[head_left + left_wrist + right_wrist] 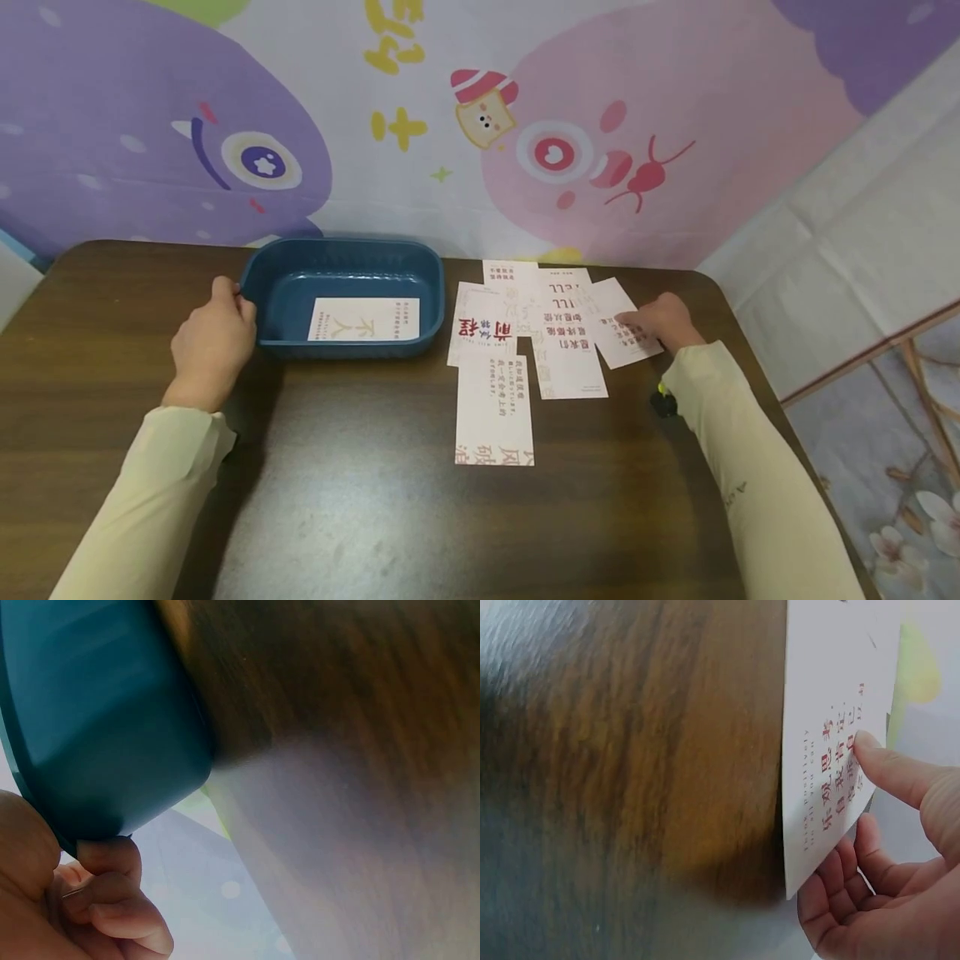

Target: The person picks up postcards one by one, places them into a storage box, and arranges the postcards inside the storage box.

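My left hand (213,346) pinches the left rim of a blue plastic tray (341,350), thumb on one side and curled fingers on the other in the left wrist view. Inside the tray lies one printed card (365,319). At the right end of a spread of cards, my right hand (663,322) grips the edge of a white card (626,333) with red lettering. In the right wrist view the thumb (900,774) presses on the printed face of this card, and the fingers curl beneath it.
Several overlapping printed cards lie between tray and right hand, among them a card with large red characters (483,329) and a nearer one (495,412). The dark wooden table (360,500) meets a cartoon-printed cloth (420,192) at its back edge.
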### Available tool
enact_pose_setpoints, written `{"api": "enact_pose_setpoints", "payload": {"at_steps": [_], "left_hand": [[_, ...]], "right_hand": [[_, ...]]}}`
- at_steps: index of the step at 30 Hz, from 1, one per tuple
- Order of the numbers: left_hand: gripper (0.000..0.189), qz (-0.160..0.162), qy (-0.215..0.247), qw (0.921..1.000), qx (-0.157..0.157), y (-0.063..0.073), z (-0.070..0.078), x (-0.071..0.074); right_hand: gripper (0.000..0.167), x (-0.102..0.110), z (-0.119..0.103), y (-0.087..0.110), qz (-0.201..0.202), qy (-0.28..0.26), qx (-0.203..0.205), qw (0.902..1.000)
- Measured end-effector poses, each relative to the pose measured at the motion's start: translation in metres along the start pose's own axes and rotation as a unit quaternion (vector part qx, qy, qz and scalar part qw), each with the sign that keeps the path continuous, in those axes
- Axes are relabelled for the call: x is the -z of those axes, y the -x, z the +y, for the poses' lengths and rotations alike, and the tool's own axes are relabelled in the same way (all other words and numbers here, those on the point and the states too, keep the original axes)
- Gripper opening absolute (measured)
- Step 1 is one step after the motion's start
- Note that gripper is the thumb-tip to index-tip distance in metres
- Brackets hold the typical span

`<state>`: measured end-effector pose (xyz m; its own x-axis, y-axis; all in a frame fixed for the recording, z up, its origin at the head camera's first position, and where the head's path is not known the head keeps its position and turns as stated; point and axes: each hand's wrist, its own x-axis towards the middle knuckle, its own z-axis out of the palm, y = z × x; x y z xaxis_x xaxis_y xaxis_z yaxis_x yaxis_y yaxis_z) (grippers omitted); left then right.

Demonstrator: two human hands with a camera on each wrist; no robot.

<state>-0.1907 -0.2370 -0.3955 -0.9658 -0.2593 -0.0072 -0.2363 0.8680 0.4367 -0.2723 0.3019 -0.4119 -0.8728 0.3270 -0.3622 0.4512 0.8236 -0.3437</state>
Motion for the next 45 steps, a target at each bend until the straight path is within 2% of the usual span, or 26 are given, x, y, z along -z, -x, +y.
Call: {"api": "enact_pose_setpoints", "payload": {"at_steps": [3, 8, 11, 14, 21, 27, 29, 37, 45], "left_hand": [[0.04, 0.0, -0.001, 1.0, -0.001, 0.0, 0.0, -0.001], [0.04, 0.001, -0.001, 1.0, -0.004, 0.0, 0.0, -0.001], [0.04, 0.002, 0.0, 1.0, -0.004, 0.0, 0.0, -0.001], [0.04, 0.001, 0.001, 1.0, -0.004, 0.0, 0.0, -0.001], [0.039, 0.01, 0.002, 0.9999, -0.013, 0.001, 0.001, -0.001], [0.038, 0.013, 0.002, 0.9998, -0.016, 0.001, 0.0, 0.0], [0.039, 0.012, 0.001, 0.9998, -0.016, 0.0, 0.0, 0.0], [0.039, 0.004, -0.003, 1.0, -0.008, -0.001, 0.001, 0.0], [0.039, 0.006, -0.006, 0.9999, -0.006, -0.001, 0.002, 0.001]], "right_hand": [[0.075, 0.0, 0.004, -0.003, -0.005, -0.017, -0.008, 0.9998], [0.058, 0.002, 0.008, -0.005, -0.01, -0.092, -0.032, 0.9952], [0.047, 0.002, 0.01, -0.005, 0.003, -0.123, -0.037, 0.9917], [0.045, 0.004, 0.01, -0.003, 0.02, -0.148, -0.041, 0.9879], [0.047, 0.015, 0.012, 0.005, 0.089, -0.144, -0.039, 0.9848], [0.047, 0.025, 0.012, 0.007, 0.094, -0.157, -0.033, 0.9825], [0.046, 0.028, 0.014, 0.006, 0.091, -0.166, -0.024, 0.9816], [0.033, 0.039, 0.012, 0.006, 0.06, -0.203, 0.058, 0.9756], [0.029, 0.046, 0.001, 0.017, 0.049, -0.17, 0.148, 0.9731]]}}
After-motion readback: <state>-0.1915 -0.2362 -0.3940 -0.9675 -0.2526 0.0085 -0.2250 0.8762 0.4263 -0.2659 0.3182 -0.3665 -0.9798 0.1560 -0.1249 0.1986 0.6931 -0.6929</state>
